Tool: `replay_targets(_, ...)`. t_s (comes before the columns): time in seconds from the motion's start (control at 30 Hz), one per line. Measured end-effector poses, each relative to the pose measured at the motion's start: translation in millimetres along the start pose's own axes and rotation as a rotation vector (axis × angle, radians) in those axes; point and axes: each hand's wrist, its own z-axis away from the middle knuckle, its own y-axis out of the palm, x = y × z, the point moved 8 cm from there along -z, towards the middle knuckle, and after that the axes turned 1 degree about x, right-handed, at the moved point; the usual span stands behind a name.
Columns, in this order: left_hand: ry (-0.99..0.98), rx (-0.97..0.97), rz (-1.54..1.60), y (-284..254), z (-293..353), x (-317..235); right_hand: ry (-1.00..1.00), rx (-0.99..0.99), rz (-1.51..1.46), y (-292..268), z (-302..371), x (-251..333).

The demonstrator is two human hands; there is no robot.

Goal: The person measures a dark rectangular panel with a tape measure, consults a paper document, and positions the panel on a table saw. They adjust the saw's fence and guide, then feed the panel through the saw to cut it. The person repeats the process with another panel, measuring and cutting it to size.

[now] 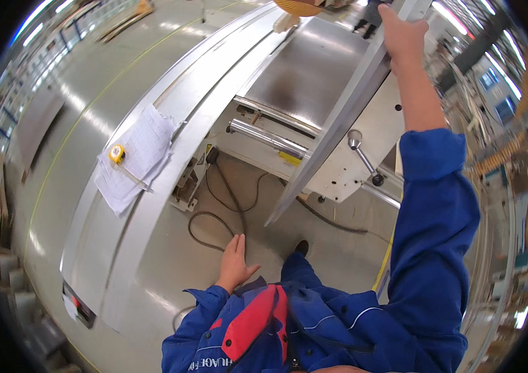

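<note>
My right hand (404, 38) is on the far end of a long grey metal rip fence (340, 133), its fingers closed over the edge. The fence slants over a machine with a shiny steel table (317, 68). My left hand (236, 264) hangs in front of my body with fingers stretched and thumb apart, holding nothing. Beside the fence, a metal clamp lever (364, 155) with a black knob stands on a pale plate. A yellow tape measure (117, 154) lies on printed papers (136, 177), its blade partly pulled out.
The papers rest on a long silver sliding table (211, 53) that curves along my left. A round steel rail (270, 140) runs below the steel table. Dark cables (234, 198) loop on the grey floor. A yellow floor line (68, 133) passes at the left.
</note>
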Motion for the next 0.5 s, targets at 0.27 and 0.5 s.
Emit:
replay_targets(0.27,-0.431,-0.176,-0.022,75,-29,-19,-0.105,0.274,-0.133,34,-154,-130)
replay_targets(0.5,-0.707,-0.009,0.027,56,-9,-31,-0.007,0.312,-0.144,-27,-12,-337)
